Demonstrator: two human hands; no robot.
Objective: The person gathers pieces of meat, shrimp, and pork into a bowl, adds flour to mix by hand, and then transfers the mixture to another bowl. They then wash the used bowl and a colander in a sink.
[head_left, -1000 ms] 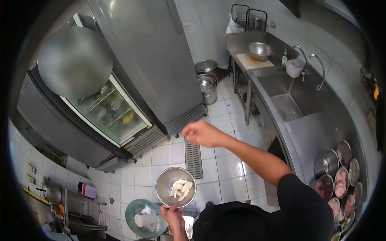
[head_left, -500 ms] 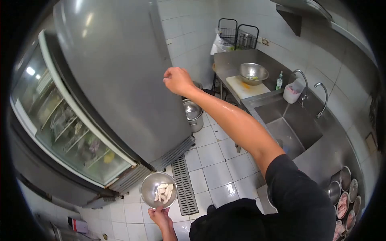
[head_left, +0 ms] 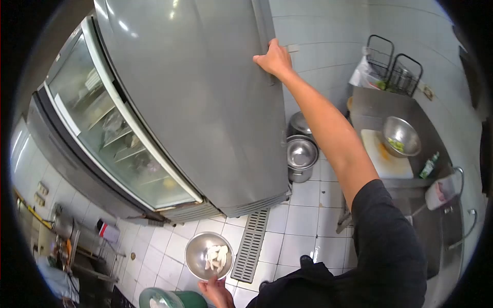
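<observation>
At the fridge edge: right hand [head_left: 275, 57] clamped on steel refrigerator door [head_left: 205, 102].
Low, near floor grate [head_left: 250, 245]: left hand [head_left: 218, 292] pinches rim of small steel bowl [head_left: 208, 255] with pale pieces [head_left: 216, 257].
Risk: one-handed bowl may tilt and spill.

Bright, even overhead light fills the kitchen; ceiling lamps glare in streaks on the steel refrigerator door [head_left: 205, 102] (top left especially). Fisheye bending curves the edges, with black vignette corners.

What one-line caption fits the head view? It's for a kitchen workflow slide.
Right hand grips the steel fridge door edge; left hand holds a metal bowl of pale pieces.
</observation>
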